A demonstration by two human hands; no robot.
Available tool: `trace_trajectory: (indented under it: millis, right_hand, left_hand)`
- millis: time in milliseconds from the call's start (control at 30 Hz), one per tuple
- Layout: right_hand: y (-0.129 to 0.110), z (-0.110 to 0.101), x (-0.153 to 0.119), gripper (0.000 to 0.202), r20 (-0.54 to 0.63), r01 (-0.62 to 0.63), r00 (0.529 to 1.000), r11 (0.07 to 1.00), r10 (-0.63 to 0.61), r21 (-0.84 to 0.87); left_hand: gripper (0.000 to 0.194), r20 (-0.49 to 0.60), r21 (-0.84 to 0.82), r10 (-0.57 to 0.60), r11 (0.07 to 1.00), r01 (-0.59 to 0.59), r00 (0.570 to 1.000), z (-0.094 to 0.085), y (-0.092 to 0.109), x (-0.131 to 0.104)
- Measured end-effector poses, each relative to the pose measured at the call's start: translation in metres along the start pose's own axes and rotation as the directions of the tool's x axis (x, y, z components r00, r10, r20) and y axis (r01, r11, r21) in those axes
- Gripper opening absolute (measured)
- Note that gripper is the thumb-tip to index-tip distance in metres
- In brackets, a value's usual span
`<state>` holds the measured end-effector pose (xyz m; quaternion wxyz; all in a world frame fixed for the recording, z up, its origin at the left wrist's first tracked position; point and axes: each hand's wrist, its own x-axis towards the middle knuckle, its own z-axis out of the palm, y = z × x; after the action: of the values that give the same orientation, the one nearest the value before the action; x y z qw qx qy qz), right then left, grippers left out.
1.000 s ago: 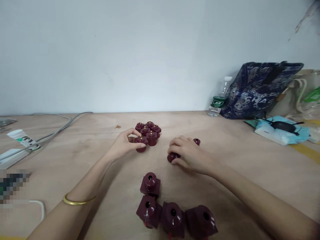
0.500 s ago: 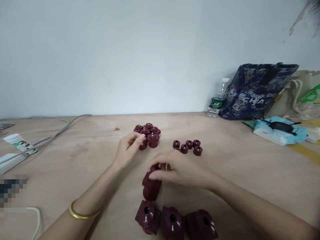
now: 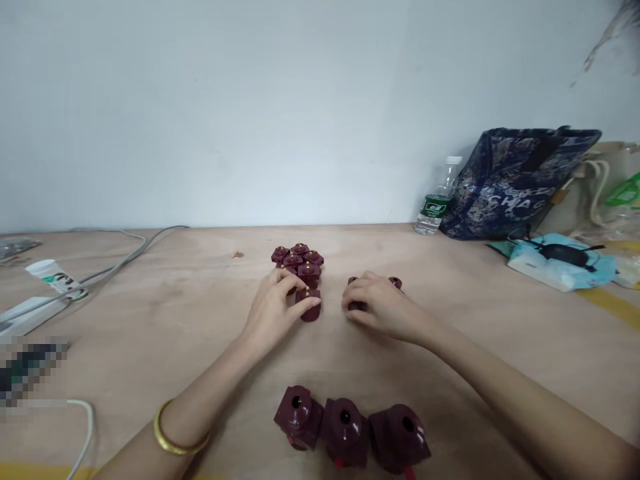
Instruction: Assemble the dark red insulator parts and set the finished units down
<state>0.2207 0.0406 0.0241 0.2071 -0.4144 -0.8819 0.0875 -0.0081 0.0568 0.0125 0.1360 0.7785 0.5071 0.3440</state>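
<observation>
My left hand (image 3: 280, 303) pinches a glossy maroon piece (image 3: 309, 308) with a small brass-coloured tip on top, standing on the table at the near side of a cluster of similar pieces (image 3: 309, 269). To the right, my right hand (image 3: 377, 303) curls its fingers around a small round maroon cap (image 3: 357, 306). Other such caps (image 3: 395, 283) are mostly covered by that hand. Nearest to me, three larger maroon parts (image 3: 345, 433) sit in a row, each with a dark round hole facing up and red bits at the lower edge.
At the back right a water bottle (image 3: 434, 207) stands beside a dark blue bag (image 3: 515, 187). A tissue pack (image 3: 545, 267) with a black item on it lies in front. Grey cables (image 3: 135, 253), a white tub (image 3: 55, 277) and a white cable (image 3: 90, 427) are at the left.
The maroon piece under my right hand now stands by the cluster, in my left hand. My right hand has moved away, up to the small caps.
</observation>
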Motion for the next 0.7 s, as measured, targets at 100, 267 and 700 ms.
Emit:
trace_trajectory:
  millis: [100, 267, 700]
  right_hand:
    - [0.013, 0.006, 0.0, 0.019, 0.014, 0.0, 1.0, 0.995, 0.001, -0.102]
    - [-0.01, -0.022, -0.013, 0.021, -0.028, -0.124, 0.991, 0.988, 0.127, 0.096]
    - [-0.032, -0.023, -0.042, 0.023, 0.057, -0.336, 0.939, 0.872, 0.338, 0.356]
  left_hand:
    - [0.033, -0.163, 0.154, -0.032, 0.986, 0.058, 0.986, 0.002, -0.01, 0.007]
    - [0.055, -0.288, 0.161, -0.003, 0.986, 0.051, 0.958, -0.007, -0.009, 0.006]
    - [0.043, 0.534, -0.603, 0.168, 0.762, 0.234, 0.828, 0.016, 0.028, -0.012]
